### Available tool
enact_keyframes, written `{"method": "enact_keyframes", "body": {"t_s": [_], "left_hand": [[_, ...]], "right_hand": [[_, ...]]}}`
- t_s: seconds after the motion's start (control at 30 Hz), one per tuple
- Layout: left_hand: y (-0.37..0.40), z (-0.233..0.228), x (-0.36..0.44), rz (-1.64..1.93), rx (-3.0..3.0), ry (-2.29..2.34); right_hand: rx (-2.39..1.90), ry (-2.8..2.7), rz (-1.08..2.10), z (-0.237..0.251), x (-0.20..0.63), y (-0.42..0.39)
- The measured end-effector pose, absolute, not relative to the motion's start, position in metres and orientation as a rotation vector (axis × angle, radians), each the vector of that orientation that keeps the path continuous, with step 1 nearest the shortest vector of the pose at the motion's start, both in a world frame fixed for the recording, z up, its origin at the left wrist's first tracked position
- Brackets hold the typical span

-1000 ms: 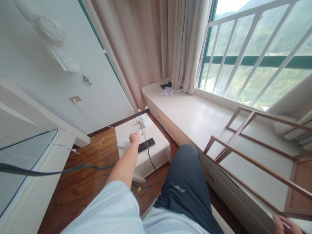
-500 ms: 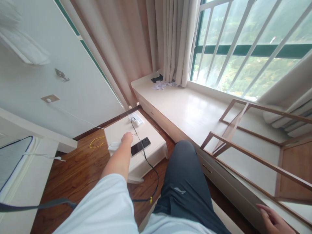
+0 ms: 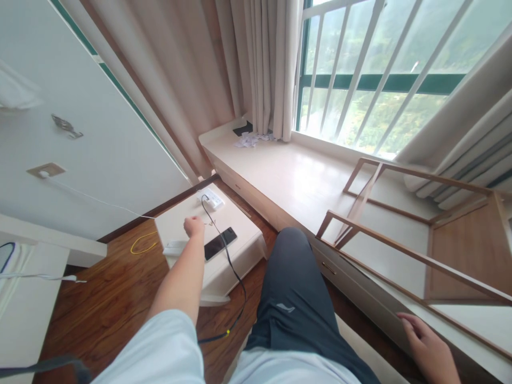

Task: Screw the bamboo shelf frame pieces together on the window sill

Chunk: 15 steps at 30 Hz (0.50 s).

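My left hand (image 3: 194, 226) is closed in a fist over the far left part of a small white table (image 3: 244, 226). Whatever its fingers hold, if anything, is hidden. Just right of it lie a few tiny thin pieces (image 3: 210, 223), too small to name. A black smartphone (image 3: 221, 243) lies flat nearer me, with a dark cable (image 3: 234, 272) running across it to a white power strip (image 3: 212, 199). Beside my left wrist is a flat white object (image 3: 174, 248). Low on the right, my right hand (image 3: 430, 349) hangs loosely curled with nothing visible in it.
A wooden frame (image 3: 384, 234) lies on the window bench (image 3: 276, 170), with crumpled white paper (image 3: 250, 140) near the curtain. A yellow cord (image 3: 143, 245) lies on the wooden floor. A white cord runs from the wall socket (image 3: 46, 170) to the table. My knee (image 3: 294, 256) is beside the bench.
The view has turned to the right, so the table and bench appear farther left. My left fist has drawn slightly away from the tiny pieces. More of my right hand shows.
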<state>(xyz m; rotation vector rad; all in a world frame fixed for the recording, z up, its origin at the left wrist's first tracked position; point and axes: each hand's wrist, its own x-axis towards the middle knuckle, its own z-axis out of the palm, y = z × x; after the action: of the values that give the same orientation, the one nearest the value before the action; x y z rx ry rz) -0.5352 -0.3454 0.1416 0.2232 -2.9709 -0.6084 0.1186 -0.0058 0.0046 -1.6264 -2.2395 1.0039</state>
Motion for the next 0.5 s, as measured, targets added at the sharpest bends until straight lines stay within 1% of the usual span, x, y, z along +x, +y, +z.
{"method": "enact_keyframes", "body": {"t_s": [0.07, 0.13, 0.17, 0.23, 0.4, 0.5], "left_hand": [[-0.327, 0.162, -0.522, -0.715, 0.346, -2.810], [-0.303, 0.182, -0.500, -0.850, 0.337, -2.666], [-0.288, 0.192, -0.486, -1.067, 0.294, -2.426], [-0.255, 0.208, -0.450, -1.309, 0.063, -2.113], [-0.167, 0.232, -0.319, -1.777, -0.710, -2.115], [-0.121, 0.226, -0.234, -1.886, -1.069, -2.291]], "right_hand": [[-1.587, -2.217, 0.989, 0.012, 0.108, -0.012], [-1.491, -2.190, 1.001, 0.025, 0.096, -0.021], [-1.455, -2.187, 1.014, 0.031, 0.090, -0.025], [-1.422, -2.156, 1.061, 0.043, 0.077, -0.028], [-1.287, -1.901, 1.163, 0.055, 0.056, -0.019], [-1.163, -1.651, 1.324, 0.060, 0.049, -0.018]]}}
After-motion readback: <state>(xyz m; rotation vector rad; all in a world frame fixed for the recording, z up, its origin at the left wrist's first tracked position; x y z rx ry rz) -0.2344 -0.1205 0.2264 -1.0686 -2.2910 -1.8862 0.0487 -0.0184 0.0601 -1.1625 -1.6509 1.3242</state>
